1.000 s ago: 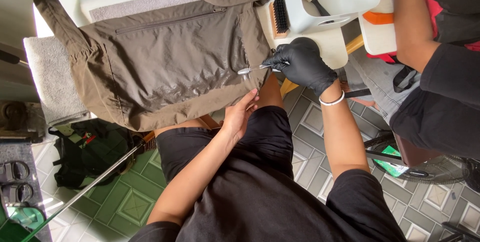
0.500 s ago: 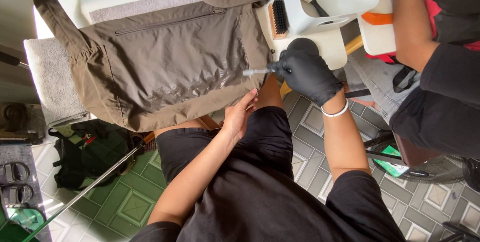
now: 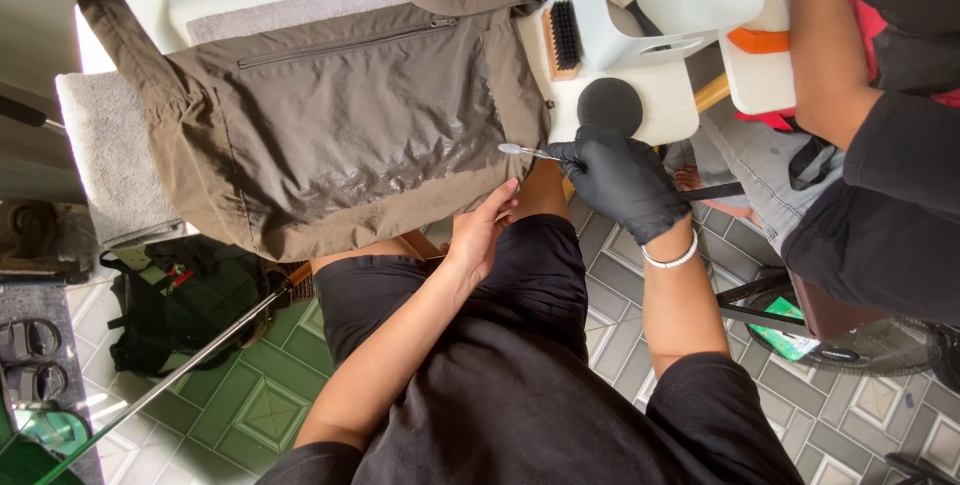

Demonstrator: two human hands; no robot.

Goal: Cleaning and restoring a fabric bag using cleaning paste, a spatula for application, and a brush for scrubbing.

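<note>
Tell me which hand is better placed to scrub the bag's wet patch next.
Likely the right hand: gloved, it already grips the small brush at the brown bag's edge. The bare left hand only rests at the bag's lower edge.

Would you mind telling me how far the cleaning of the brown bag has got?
Done: a wet, shiny patch covers the lower middle of the bag. In hand: the gloved right hand holds a small brush at the bag's edge; the bare left hand touches its hem. Left: the upper panel looks dry.
</note>
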